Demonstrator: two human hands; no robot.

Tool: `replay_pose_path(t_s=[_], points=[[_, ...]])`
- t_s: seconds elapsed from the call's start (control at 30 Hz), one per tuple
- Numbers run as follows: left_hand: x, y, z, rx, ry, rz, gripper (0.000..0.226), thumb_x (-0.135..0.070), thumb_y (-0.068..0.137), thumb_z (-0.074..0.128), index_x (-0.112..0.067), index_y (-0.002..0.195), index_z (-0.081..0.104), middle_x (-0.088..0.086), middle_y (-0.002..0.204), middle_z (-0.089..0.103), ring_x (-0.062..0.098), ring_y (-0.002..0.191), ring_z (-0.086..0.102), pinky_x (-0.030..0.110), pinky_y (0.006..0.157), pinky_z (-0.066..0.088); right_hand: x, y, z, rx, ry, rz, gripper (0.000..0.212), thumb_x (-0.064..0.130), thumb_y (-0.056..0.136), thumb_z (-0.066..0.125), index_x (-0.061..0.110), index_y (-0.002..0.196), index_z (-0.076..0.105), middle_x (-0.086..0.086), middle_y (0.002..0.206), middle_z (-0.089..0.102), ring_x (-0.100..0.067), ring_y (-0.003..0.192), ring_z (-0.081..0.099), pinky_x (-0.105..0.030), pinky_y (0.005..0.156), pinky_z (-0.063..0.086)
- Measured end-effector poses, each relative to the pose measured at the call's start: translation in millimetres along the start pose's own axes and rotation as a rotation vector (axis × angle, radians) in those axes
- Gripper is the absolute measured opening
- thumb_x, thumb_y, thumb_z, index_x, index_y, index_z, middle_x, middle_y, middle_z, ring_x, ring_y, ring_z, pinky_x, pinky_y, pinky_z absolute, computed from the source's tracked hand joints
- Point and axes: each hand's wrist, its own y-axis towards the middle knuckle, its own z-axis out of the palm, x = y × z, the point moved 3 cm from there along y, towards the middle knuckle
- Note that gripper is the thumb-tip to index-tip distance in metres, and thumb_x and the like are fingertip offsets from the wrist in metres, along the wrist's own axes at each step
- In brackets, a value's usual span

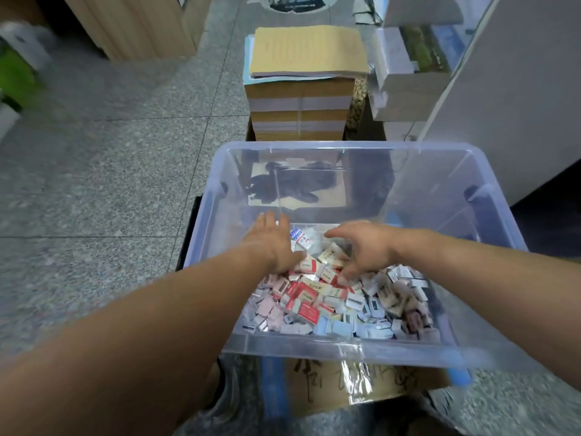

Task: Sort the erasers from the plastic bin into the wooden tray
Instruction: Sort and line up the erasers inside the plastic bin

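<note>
A: How far are we?
B: Barely started, we reckon. Small paper-wrapped erasers [314, 306] heap our clear plastic bin [440, 190]; no wooden tray visible. Left hand [273, 243] flat open; right hand [364, 247] digs in, grip unclear.

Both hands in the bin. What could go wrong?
1. The erasers are a loose mixed heap; the left hand and right hand reaching in together could grab mixed kinds or flick some out.
2. The plastic bin sits on a cardboard box; pressing its near rim might tip it.
3. No wooden tray is in view, so drop-off needs a look away.
</note>
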Motion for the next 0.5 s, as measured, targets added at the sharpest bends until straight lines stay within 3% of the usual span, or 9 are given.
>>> replay_pose_path(t_s=[0.17, 0.27, 0.37, 0.43, 0.5], points=[[9, 29, 19, 0.013, 0.059, -0.005, 0.114, -0.077, 0.087, 0.049, -0.006, 0.16, -0.002, 0.016, 0.168, 0.009, 0.034, 0.154, 0.011, 0.045, 0.126, 0.016, -13, 48, 18, 0.04, -0.019, -0.026, 0.135, 0.083, 0.05, 0.078, 0.038, 0.16, 0.015, 0.003, 0.155, 0.028, -0.025, 0.143, 0.027, -0.048, 0.119, 0.03], [12, 43, 22, 0.01, -0.037, -0.022, 0.108, -0.076, 0.084, 0.055, -0.008, 0.158, 0.016, 0.013, 0.159, 0.026, 0.032, 0.146, 0.024, 0.045, 0.12, 0.029, -9, 59, 25, 0.03, 0.028, -0.055, 0.132, 0.078, 0.053, 0.081, 0.039, 0.16, 0.014, 0.004, 0.142, 0.033, -0.024, 0.136, 0.031, -0.047, 0.117, 0.033], [12, 47, 30, 0.083, -0.128, 0.0, 0.097, -0.072, 0.081, 0.06, -0.023, 0.156, 0.026, 0.009, 0.153, 0.033, 0.031, 0.143, 0.027, 0.05, 0.115, 0.034, -5, 63, 34, 0.064, 0.091, -0.07, 0.129, 0.079, 0.049, 0.081, 0.042, 0.157, 0.019, 0.007, 0.13, 0.041, -0.023, 0.129, 0.034, -0.048, 0.113, 0.037], [12, 46, 31, 0.117, -0.164, 0.01, 0.088, -0.067, 0.082, 0.063, -0.029, 0.154, 0.03, 0.007, 0.151, 0.035, 0.031, 0.142, 0.028, 0.052, 0.114, 0.036, -4, 61, 34, 0.074, 0.106, -0.063, 0.127, 0.075, 0.052, 0.083, 0.038, 0.156, 0.021, 0.004, 0.136, 0.047, -0.025, 0.128, 0.038, -0.049, 0.111, 0.039], [11, 44, 28, 0.142, -0.251, 0.005, 0.07, -0.061, 0.083, 0.07, -0.03, 0.141, 0.046, 0.007, 0.138, 0.047, 0.03, 0.128, 0.045, 0.05, 0.105, 0.047, -6, 59, 30, 0.071, 0.164, -0.027, 0.127, 0.068, 0.055, 0.088, 0.029, 0.156, 0.021, 0.001, 0.144, 0.049, -0.026, 0.129, 0.047, -0.047, 0.11, 0.043]])
